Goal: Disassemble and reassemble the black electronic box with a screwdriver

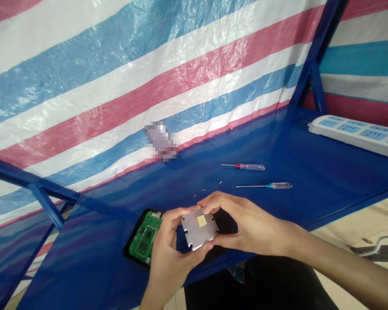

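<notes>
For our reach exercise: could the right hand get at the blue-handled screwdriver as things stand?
Probably yes: bare table lies between the right hand and the blue-handled screwdriver, but its fingers and the left hand both hold the metal plate.

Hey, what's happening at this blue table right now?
A person grips a square silver metal plate with a yellow pad by its edges, left hand and right hand both on it, above the blue table. An opened black device with a green circuit board lies beside the left hand. A red-collared screwdriver, a blue-collared screwdriver and tiny loose screws lie further back.
</notes>
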`<state>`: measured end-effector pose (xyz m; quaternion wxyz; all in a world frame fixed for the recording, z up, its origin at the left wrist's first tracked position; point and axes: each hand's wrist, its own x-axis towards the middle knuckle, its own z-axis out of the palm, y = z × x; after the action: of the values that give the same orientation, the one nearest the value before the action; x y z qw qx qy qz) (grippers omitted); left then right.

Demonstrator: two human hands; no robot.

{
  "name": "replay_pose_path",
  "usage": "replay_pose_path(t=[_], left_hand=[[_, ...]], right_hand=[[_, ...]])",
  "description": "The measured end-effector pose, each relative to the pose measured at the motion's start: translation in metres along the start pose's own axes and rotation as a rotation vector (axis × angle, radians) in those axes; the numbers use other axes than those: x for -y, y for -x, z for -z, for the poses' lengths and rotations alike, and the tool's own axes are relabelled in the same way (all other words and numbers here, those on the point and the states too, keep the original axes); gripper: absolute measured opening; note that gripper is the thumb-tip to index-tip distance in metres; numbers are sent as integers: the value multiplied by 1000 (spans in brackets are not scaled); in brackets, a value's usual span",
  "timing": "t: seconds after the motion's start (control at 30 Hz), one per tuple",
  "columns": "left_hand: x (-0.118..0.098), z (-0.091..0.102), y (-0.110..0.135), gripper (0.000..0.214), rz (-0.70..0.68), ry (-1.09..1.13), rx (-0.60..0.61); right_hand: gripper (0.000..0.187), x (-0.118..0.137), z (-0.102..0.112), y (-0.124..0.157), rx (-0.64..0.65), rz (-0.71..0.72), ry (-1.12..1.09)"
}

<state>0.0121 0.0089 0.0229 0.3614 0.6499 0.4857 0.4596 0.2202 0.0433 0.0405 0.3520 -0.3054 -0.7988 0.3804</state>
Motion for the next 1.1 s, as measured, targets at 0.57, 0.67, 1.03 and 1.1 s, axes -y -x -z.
replay_pose_path(t=[0.57, 0.67, 1.03, 1.1], left_hand=[[8, -1, -11, 30, -131, -723, 159], [8, -1, -13, 34, -94, -712, 220], [7, -1, -11, 37, -55, -693, 234], [7, 0, -10, 36, -54, -700, 244]], right_hand=[[64, -16, 1, -7, 181, -212, 313], [63, -16, 3, -7, 194, -221, 323], [64, -17, 6, -3, 220, -209, 286], [65, -17, 7, -3, 216, -203, 275]])
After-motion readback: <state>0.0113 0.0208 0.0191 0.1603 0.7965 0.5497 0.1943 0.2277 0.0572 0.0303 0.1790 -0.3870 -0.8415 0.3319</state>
